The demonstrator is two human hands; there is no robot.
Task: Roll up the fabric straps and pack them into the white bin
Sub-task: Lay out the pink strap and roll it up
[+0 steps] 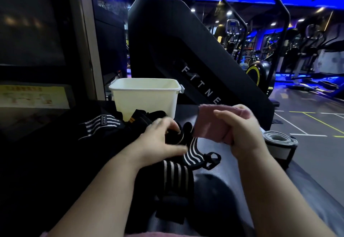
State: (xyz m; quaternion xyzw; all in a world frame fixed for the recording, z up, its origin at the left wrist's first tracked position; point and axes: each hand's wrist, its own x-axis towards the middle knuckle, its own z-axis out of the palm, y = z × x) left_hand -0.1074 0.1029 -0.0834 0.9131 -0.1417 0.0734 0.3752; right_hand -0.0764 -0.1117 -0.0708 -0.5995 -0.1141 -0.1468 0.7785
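Observation:
A white bin (pixel 145 97) stands upright at the far end of a dark padded surface (pixel 232 162), and no straps show inside it from here. My right hand (pixel 240 126) is shut on a pink fabric strap (pixel 206 123), holding it above the surface. My left hand (pixel 163 138) pinches the end of a black strap with white stripes (pixel 191 153), which trails toward me over my lap. Another black striped strap with a small label (pixel 101 124) lies left of the bin. A black strap with orange marks (pixel 137 119) lies in front of the bin.
A large black fitness machine (pixel 186 50) rises right behind the bin. A rolled grey mat (pixel 279 139) sits at the right edge of the surface. A dark panel with a yellow notice (pixel 33 95) stands at left. Several gym machines fill the floor at far right.

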